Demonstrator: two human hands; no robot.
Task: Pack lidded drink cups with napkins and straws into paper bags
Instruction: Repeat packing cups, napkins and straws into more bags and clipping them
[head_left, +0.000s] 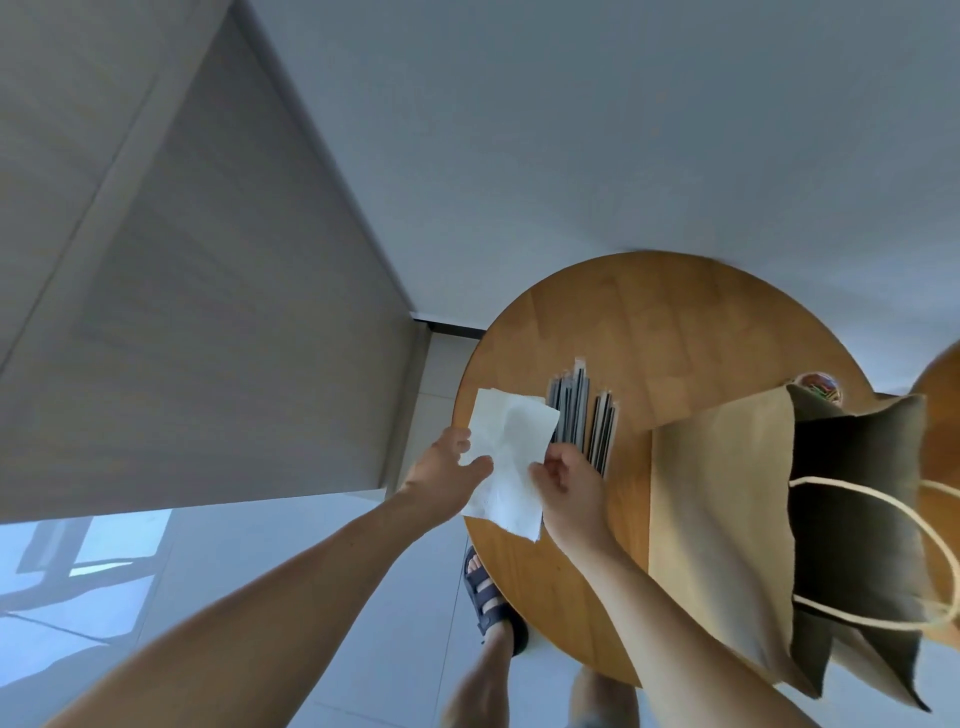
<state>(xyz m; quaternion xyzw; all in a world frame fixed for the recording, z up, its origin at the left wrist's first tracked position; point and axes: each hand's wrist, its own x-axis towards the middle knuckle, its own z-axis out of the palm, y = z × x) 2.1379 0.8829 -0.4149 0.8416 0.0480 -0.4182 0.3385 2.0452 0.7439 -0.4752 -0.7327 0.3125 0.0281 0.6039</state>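
Napkin (506, 457) over round table (649, 332) rim at 9 o'clock — thin, limp, tears easily — left hand (447, 470) and right hand (563, 480) both closed, pinching its side edges; paper bag (727, 519) open at 3 o'clock

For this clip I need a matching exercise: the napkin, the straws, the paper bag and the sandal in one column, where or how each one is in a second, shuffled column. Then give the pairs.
Things:
1. napkin
2. straws
3. paper bag
4. sandal

Places or states:
A. standing open on the round table, rope handles up
B. on a foot on the floor, below the table edge
C. held between the left hand and the right hand
D. lying in a bundle on the table, beyond the hands

Pairs: 1-C, 2-D, 3-A, 4-B
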